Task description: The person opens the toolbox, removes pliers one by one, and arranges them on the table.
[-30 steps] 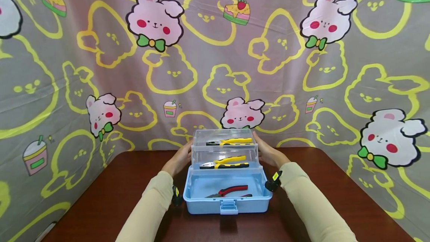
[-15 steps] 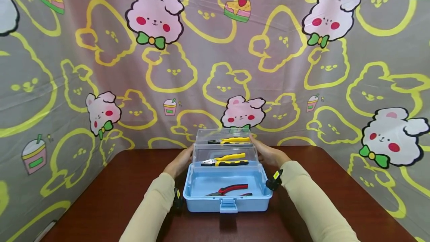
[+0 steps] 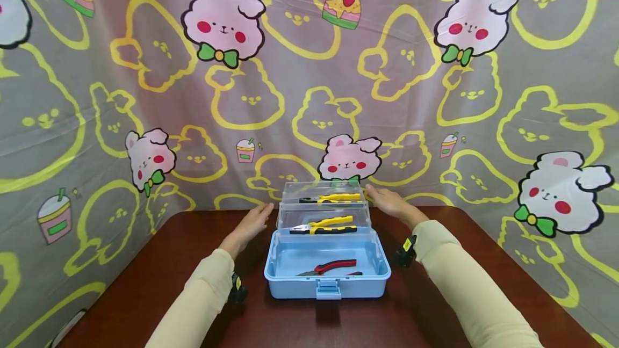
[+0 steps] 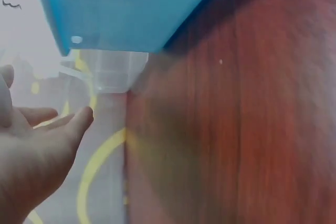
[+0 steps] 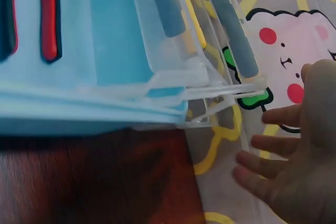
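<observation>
A light-blue toolbox (image 3: 290, 288) stands open, its clear trays (image 3: 285, 217) raised in tiers towards the back. Pliers with yellow-and-black handles (image 3: 333, 223) lie in the lower tray, and another yellow-handled pair (image 3: 340, 197) lies above. In the blue base are red-and-black-handled pliers (image 3: 338, 265), partly hidden by the front wall. My left hand (image 3: 249, 225) is apart from the box at its left, holding nothing, with fingers spread in the left wrist view. To the right of the upper tray, my right hand (image 5: 299, 166) is also off the box, fingers extended and nothing held.
The box rests mid-way on a dark reddish-brown table (image 3: 193, 262). A patterned curtain (image 3: 300, 69) hangs behind and along both sides. The front latch (image 3: 329, 289) of the box hangs down. A camera is strapped to each wrist.
Both hands have come off the sides of the trays and moved outward, left hand to the left and right hand to the right. The box stays open with its pliers inside.
</observation>
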`<state>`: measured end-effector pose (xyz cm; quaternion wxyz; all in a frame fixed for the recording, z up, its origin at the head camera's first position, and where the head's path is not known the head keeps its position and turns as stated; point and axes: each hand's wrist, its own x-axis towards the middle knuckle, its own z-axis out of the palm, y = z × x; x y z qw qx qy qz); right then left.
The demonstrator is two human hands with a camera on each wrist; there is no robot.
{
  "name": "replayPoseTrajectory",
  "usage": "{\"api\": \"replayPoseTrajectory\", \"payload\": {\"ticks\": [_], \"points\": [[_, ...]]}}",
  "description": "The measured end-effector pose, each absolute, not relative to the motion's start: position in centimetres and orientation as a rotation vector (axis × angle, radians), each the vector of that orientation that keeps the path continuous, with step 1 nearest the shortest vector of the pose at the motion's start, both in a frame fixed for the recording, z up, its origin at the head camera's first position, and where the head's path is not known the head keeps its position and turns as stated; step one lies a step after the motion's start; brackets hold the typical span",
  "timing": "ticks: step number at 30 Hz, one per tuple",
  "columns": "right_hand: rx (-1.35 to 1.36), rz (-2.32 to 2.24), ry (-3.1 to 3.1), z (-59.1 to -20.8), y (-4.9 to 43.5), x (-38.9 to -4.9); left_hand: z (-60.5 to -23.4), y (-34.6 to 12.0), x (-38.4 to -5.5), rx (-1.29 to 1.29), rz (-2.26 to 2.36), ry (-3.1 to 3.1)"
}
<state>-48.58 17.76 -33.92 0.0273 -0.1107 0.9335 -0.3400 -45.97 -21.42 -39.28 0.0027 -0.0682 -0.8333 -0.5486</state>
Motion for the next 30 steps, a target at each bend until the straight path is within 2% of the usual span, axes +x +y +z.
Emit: {"api": "replayPoseTrajectory", "payload": {"ticks": [7, 12, 19, 24, 30], "points": [[-0.697, -0.915, 3.084, -33.0, 16.7, -48.1, -39.4, -21.3, -41.7, -0.268, -1.145, -2.765], [-0.958, -0.779, 3.118, -32.2, 14.6, -47.7, -39.2, -20.6, -38.5, -0.317, -1.06, -2.791], [-0.91, -0.521, 3.09, -31.8, 12.1, -47.5, -39.0, -19.8, -35.3, -0.377, -1.215, -2.832], [-0.904, -0.341, 3.072, -32.0, 10.8, -47.6, -39.7, -19.2, -34.6, -0.484, -1.293, -2.855], [-0.91, -0.356, 3.057, -32.7, 10.1, -47.7, -40.3, -19.2, -34.1, -0.431, -1.298, -2.857]]}}
